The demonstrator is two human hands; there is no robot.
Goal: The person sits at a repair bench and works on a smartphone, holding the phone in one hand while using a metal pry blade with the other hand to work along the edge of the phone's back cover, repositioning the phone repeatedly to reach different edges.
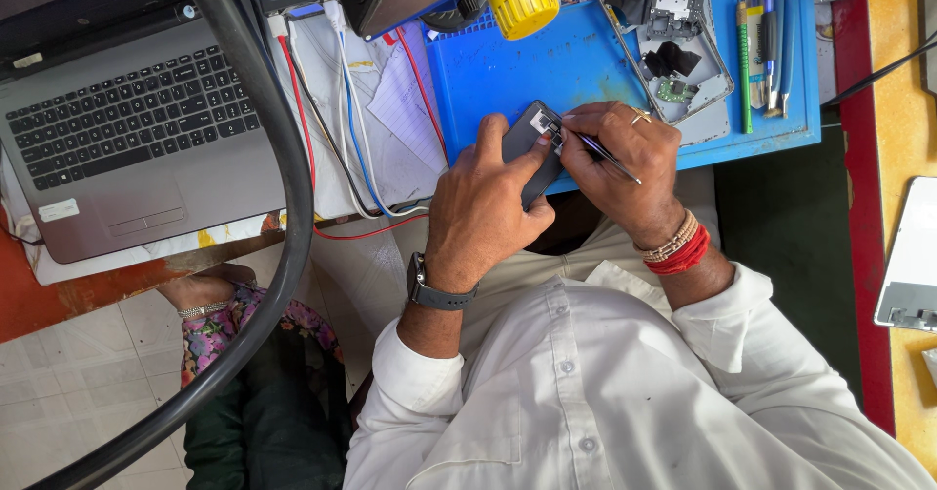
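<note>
while the left hand point(488, 202) grips the dark phone point(527, 143) steady at the edge of the blue mat point(508, 70) on the surface, the right hand point(615, 158) pinches thin tweezers point(600, 150), tips at its top corner, likely for fine control

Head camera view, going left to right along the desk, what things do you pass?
Grey laptop → loose red, white and blue cables → dark phone held by the left hand → right hand with a thin tool → opened phone frame → row of tools on the blue mat.
</note>
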